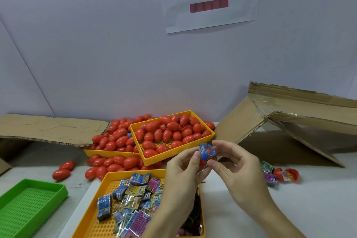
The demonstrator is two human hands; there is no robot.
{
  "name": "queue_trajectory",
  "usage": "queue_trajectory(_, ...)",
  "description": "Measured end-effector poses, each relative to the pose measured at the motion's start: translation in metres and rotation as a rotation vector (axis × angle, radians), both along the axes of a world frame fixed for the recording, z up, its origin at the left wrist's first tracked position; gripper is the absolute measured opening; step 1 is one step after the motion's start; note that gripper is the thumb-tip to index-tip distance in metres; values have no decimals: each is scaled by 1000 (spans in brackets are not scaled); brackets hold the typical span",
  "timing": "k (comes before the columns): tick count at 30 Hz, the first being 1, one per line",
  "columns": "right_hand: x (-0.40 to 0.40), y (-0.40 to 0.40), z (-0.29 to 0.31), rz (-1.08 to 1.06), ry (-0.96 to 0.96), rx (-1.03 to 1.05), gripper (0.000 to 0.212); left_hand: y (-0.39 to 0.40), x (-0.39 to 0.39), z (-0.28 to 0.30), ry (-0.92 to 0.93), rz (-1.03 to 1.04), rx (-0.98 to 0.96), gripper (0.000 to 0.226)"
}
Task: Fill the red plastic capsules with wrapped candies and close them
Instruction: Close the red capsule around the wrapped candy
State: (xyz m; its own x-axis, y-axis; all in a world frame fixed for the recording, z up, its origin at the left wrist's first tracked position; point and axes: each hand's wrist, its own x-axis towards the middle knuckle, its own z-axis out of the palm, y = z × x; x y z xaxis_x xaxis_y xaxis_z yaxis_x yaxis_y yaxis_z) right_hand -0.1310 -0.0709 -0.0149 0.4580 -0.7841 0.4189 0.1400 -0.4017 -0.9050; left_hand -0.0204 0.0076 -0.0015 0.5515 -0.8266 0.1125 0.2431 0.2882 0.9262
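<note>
Our left hand (183, 168) and right hand (231, 162) pinching a blue wrapped candy (207, 152), both grips clamped, glossy red capsule half (202, 162) beneath

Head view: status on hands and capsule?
Left hand and right hand both pinch blue wrapped candy, seated in red plastic capsule half. Not closed. Nothing in the way.

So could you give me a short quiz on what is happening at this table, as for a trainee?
1. True or false: both hands hold the blue wrapped candy.
2. Which tray holds the loose wrapped candies: A the green perforated plastic tray, B the near yellow perforated plastic tray?
3. What fills the far yellow plastic tray?

Key: 1 true, left hand and right hand; 2 B; 3 closed red plastic capsules.
</note>
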Motion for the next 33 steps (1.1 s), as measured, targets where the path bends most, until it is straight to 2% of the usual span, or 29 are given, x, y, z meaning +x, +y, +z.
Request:
queue_trajectory(3, 1, 3, 0, -74, 40, -67, 41, -1, -3, 0, 72, -6, -22, 23)
queue_trajectory(7, 3, 3, 0, -115, 28, -41, 39, -2, -4, -2, 97, 15, -33, 24)
queue_trajectory(15, 5, 5, -1, -85, 1, 23, 34, -3, -5, -6, -6, 42, 18, 27)
queue_trajectory(19, 7, 5, -5, -109, 41, 13, 32, -3, -4, -7, 15, 8, 92, 31)
queue_trajectory(23, 6, 7, -5, -157, 129, -109, 38, -4, -2, -5, -78, -3, 109, 33)
queue_trajectory(28, 3, 6, -1, -105, 159, -221, 56, -3, 1, -2, 146, -41, 87, 47)
queue_trajectory(31, -2, 1, 4, -34, 191, -303, 60, -2, 1, -1, 109, -117, 91, 45)
queue_trajectory(33, -7, -4, 7, -7, 208, -348, 52, -2, 1, -2, 78, -182, 100, 44)
